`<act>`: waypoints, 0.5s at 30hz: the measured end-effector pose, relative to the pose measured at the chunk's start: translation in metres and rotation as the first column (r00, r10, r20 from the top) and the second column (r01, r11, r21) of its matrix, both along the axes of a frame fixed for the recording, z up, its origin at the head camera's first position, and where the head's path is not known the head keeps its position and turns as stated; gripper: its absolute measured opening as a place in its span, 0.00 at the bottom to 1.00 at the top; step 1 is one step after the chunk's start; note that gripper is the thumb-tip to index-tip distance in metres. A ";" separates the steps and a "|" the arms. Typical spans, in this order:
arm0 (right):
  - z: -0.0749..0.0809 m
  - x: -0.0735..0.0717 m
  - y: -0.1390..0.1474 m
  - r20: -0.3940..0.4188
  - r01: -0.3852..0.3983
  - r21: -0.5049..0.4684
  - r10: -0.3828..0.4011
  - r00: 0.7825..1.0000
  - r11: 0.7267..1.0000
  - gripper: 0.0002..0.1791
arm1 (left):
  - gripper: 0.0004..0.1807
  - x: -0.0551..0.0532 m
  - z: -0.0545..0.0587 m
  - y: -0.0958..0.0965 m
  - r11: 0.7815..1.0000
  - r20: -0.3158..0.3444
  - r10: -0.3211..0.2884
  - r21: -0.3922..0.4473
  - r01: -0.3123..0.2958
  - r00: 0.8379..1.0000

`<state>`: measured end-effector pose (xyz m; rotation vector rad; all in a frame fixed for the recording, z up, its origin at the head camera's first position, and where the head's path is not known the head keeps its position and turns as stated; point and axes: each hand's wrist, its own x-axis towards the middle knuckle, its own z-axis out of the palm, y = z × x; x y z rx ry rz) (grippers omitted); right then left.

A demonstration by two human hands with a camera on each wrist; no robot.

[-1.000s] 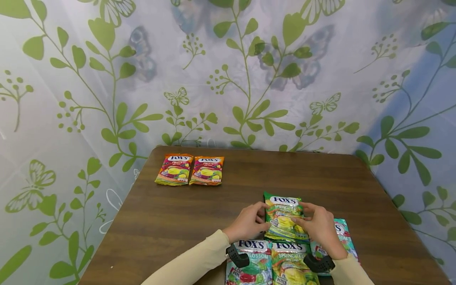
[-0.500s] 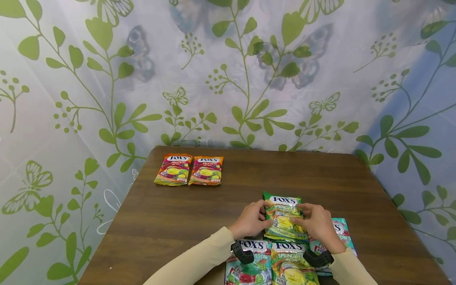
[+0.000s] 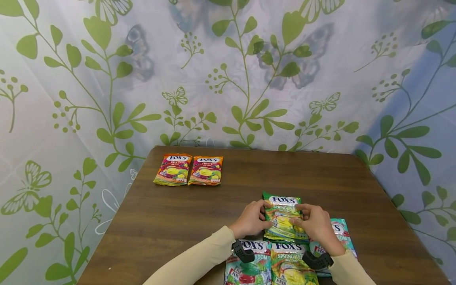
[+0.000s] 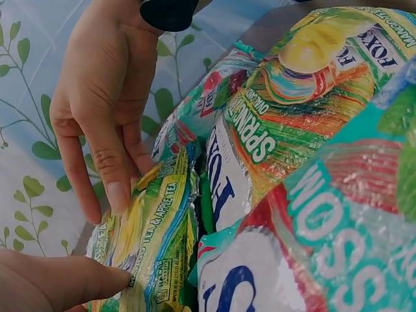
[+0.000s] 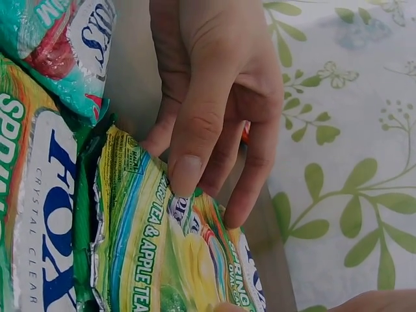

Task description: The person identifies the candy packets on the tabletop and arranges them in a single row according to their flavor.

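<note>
A green Fox's Spring Tea candy bag [image 3: 283, 218] lies face up toward the right of the table, between both hands. My left hand [image 3: 251, 220] holds its left side, fingers along the edge and thumb low on the front. From the right, my right hand [image 3: 318, 224] holds it with the thumb on the front and fingertips by the upper right edge. Directly below sits another Spring Tea bag [image 3: 293, 266], flanked by a teal Blossom bag [image 3: 254, 273] and a second teal bag [image 3: 343, 236] partly covered by the right hand. The wrist views show both thumbs against the bag's front [image 5: 140, 237].
Two orange-and-purple Fox's Fruits bags [image 3: 173, 170] [image 3: 206, 171] lie side by side at the table's far left corner. Behind the brown wooden table [image 3: 171, 221] hangs a pale curtain [image 3: 199, 111] with green leaves and butterflies.
My left hand has shifted slightly right, closer onto the green bag. The right hand has moved slightly left. The bag stays almost in place.
</note>
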<state>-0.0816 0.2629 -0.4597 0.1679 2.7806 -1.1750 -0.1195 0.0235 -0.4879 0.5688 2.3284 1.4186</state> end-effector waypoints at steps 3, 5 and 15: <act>0.000 0.001 -0.001 -0.003 0.005 -0.003 -0.005 1.000 1.000 0.30 | 0.26 0.000 0.000 0.000 1.000 -0.001 0.010 0.004 -0.010 1.000; 0.001 0.002 -0.002 -0.011 0.003 0.006 -0.003 1.000 1.000 0.30 | 0.25 0.000 0.001 0.000 1.000 0.002 0.016 0.008 -0.016 1.000; 0.007 0.001 -0.008 -0.065 0.004 0.072 0.001 0.998 0.997 0.29 | 0.24 -0.001 0.005 -0.007 0.999 -0.008 0.033 0.020 -0.033 0.999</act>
